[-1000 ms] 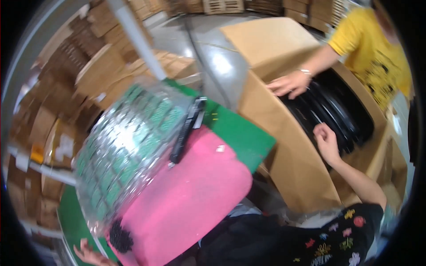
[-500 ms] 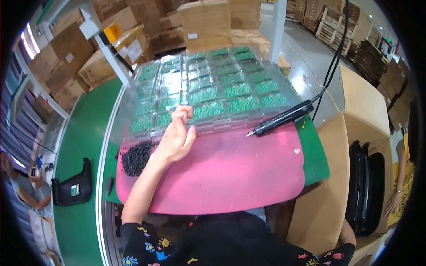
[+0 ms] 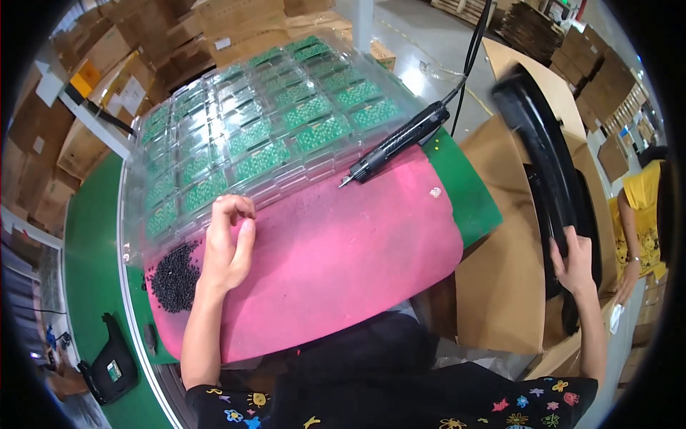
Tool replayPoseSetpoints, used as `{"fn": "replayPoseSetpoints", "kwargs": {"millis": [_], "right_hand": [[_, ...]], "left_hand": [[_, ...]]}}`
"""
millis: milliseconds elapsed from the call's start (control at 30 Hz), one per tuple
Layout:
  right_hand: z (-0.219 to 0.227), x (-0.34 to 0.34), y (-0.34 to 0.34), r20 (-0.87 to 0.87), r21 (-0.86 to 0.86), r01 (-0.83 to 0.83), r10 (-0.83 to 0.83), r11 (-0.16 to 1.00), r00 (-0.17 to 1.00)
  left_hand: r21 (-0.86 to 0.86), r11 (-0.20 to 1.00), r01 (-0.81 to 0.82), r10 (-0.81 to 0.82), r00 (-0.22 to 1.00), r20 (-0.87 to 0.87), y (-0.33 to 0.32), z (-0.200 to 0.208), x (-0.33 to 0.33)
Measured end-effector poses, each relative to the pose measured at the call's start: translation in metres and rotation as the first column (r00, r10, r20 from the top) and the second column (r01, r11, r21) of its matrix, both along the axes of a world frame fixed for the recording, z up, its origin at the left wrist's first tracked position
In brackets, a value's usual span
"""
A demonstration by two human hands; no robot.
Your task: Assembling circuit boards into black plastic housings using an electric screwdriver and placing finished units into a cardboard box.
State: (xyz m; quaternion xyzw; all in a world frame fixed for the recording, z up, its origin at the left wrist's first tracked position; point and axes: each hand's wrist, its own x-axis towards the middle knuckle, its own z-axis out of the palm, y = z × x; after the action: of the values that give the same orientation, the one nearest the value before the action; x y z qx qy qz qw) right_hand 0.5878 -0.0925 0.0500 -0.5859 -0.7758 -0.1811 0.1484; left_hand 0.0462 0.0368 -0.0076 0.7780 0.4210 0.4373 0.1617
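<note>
My left hand (image 3: 230,243) hovers over the near edge of the clear plastic trays. Its fingers are loosely curled in, the thumb stands apart, and nothing shows in it. Beside it on the pink mat (image 3: 321,264) lies a pile of small black screws (image 3: 176,280). To the right, my right hand (image 3: 574,263) is closed on a long, glossy black curved plastic part (image 3: 530,118), tilted up out of a cardboard box (image 3: 500,286). The stacked clear trays (image 3: 275,187) hold several green circuit boards (image 3: 323,133). A black electric screwdriver (image 3: 400,143) rests against their right corner.
More black parts (image 3: 582,207) stand in the box. On the green surface at left lies a black housing (image 3: 114,368) with a small board on it. A person in yellow (image 3: 639,207) is at far right. Stacked cartons (image 3: 243,28) stand behind, and a cable (image 3: 468,64) hangs near the screwdriver.
My view has swung to the right. My right hand has come into sight, raising a black plastic part from the box. My left hand stays near the trays, fingers still curled.
</note>
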Motion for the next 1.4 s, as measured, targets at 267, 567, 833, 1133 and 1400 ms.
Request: {"fn": "replayPoseSetpoints", "kwargs": {"millis": [267,567,833,1133,1400], "right_hand": [[-0.016,-0.143,0.078,0.305,-0.395,-0.67,0.778,0.628,0.549],[0.028,-0.26,0.274,-0.121,-0.143,-0.594,0.582,0.791,0.804],[-0.045,-0.317,0.518,0.083,-0.104,-0.245,0.253,0.964,0.964],[-0.058,-0.302,0.534,-0.164,0.321,-0.332,0.398,0.887,0.903],[0.034,-0.356,0.306,-0.752,0.265,-0.725,0.607,0.636,0.257]], "left_hand": [[-0.383,0.91,0.156,-0.097,0.981,0.168,-0.016,0.0,-0.005],[-0.224,0.964,-0.145,0.08,0.958,-0.275,-0.021,0.007,-0.012],[-0.138,0.984,-0.114,0.059,0.935,-0.349,-0.009,0.006,-0.019],[-0.163,0.984,-0.067,0.002,0.93,-0.368,-0.006,0.008,-0.012],[-0.154,0.941,-0.301,0.289,0.953,-0.096,-0.02,0.021,-0.011]]}}
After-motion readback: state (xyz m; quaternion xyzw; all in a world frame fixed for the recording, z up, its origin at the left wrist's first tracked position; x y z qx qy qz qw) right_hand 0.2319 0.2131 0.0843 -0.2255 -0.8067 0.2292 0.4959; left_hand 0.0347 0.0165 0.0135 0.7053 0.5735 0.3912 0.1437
